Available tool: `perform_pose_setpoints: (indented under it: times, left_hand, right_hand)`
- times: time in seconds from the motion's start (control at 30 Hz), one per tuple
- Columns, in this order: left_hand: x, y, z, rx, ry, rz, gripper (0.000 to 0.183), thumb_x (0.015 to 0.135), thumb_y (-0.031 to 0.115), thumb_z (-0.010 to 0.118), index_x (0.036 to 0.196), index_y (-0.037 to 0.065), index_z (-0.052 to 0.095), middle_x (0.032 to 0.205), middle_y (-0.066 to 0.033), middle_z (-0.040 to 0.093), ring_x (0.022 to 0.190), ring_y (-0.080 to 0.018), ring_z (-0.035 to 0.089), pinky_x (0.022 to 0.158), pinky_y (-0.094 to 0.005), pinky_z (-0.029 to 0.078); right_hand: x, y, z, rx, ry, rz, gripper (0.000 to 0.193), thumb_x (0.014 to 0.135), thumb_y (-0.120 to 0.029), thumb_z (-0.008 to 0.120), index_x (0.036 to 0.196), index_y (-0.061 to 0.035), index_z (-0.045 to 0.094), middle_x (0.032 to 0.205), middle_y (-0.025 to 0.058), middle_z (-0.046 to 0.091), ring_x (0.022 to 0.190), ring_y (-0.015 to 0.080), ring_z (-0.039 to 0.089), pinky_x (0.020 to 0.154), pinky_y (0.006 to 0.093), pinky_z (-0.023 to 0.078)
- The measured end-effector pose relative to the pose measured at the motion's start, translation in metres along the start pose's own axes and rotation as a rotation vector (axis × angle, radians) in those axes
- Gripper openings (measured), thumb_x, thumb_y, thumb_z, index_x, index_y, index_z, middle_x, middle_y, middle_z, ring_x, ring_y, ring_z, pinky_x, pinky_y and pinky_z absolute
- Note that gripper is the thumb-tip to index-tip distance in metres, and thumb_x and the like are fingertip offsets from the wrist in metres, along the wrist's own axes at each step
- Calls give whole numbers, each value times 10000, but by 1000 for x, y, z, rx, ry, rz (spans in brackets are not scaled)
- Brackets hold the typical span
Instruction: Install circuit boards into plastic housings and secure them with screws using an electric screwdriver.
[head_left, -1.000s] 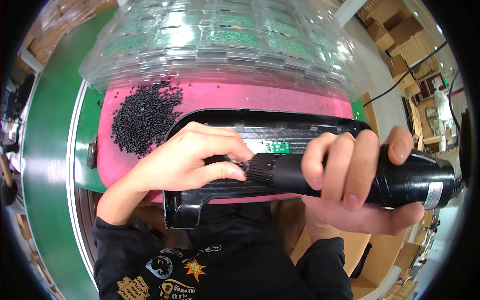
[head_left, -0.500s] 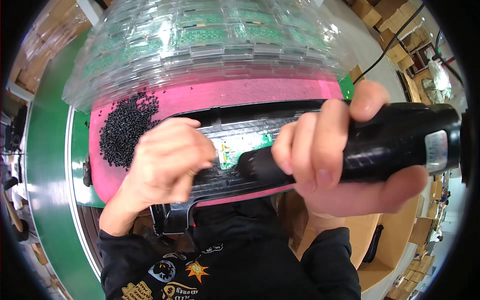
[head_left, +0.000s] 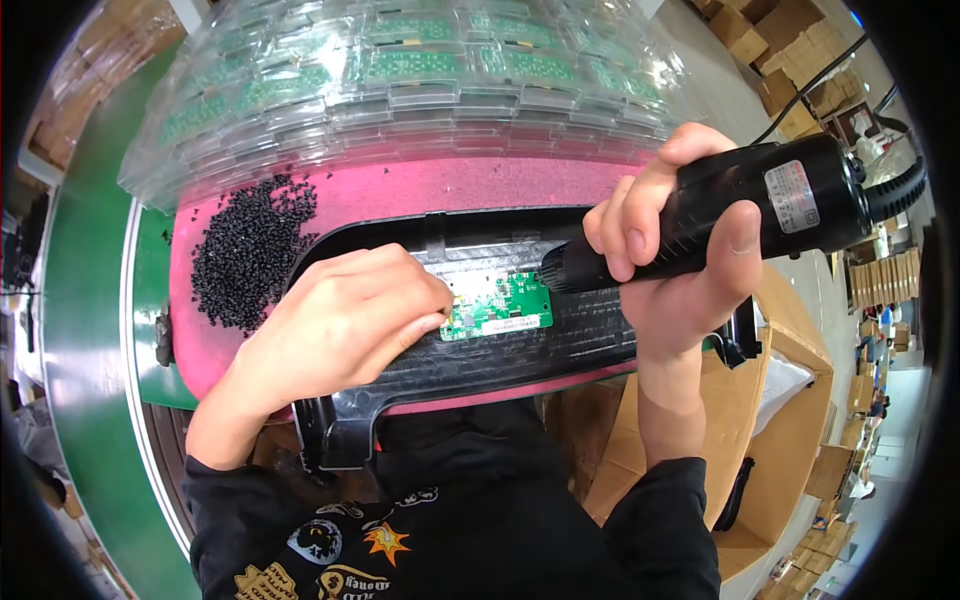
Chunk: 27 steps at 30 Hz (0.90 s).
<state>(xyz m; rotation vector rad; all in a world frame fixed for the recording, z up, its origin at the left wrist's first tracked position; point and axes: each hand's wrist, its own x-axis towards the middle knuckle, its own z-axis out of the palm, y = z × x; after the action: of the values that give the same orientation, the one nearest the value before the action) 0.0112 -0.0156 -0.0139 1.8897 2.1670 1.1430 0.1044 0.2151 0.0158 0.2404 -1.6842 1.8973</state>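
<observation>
A black electric screwdriver (head_left: 700, 215) is gripped in my right hand (head_left: 665, 240), its tapered nose slanting down to the upper right corner of a green circuit board (head_left: 515, 300). That board lies inside a long black plastic housing (head_left: 480, 365). At the board's left edge my left hand (head_left: 350, 315) has its fingers pinched together; whatever they hold, if anything, is hidden. The driver's bit cannot be made out against the dark housing.
Left of the housing, a heap of small black screws (head_left: 245, 255) lies on a pink mat (head_left: 400, 180). Stacked clear plastic trays (head_left: 400, 100) of green boards stand behind. An open cardboard box (head_left: 740, 440) is at the lower right. A cable (head_left: 895, 190) trails from the driver.
The driver's nose has shifted right and up, from over the board's middle to its upper right corner, uncovering more board. My left hand has come down to the board's left edge, fingers pinched.
</observation>
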Motion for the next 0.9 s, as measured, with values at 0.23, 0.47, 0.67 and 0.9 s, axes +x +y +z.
perform_pose_setpoints:
  times: [0.23,0.47,0.67,0.9]
  left_hand:
    - [0,0,1,92,-141,-10,112,824,79,701,907,19,655,943,-73,708,858,-276,658,753,-383,549]
    - [-1,-1,3,50,-146,-106,71,844,83,684,886,33,658,959,-73,718,817,-263,664,732,-370,530]
    - [-3,1,1,49,-140,-127,81,873,109,662,872,28,664,948,-72,730,774,-259,680,709,-372,516]
    - [-4,2,-3,45,-226,-169,77,884,121,665,872,45,672,923,-61,730,761,-257,682,692,-365,512]
  right_hand:
    - [1,2,-1,-79,-10,-12,628,921,-604,556,1144,-21,485,572,13,474,446,119,419,468,288,353]
    - [4,4,3,-107,-63,21,642,890,-626,588,1106,-30,487,567,12,461,439,111,412,448,269,338]
    - [6,10,3,-170,-85,9,616,873,-598,621,1095,-39,488,572,8,455,441,100,401,444,255,331]
    - [3,9,8,-99,-121,14,588,917,-556,584,1172,-41,458,584,5,457,443,108,398,456,272,334]
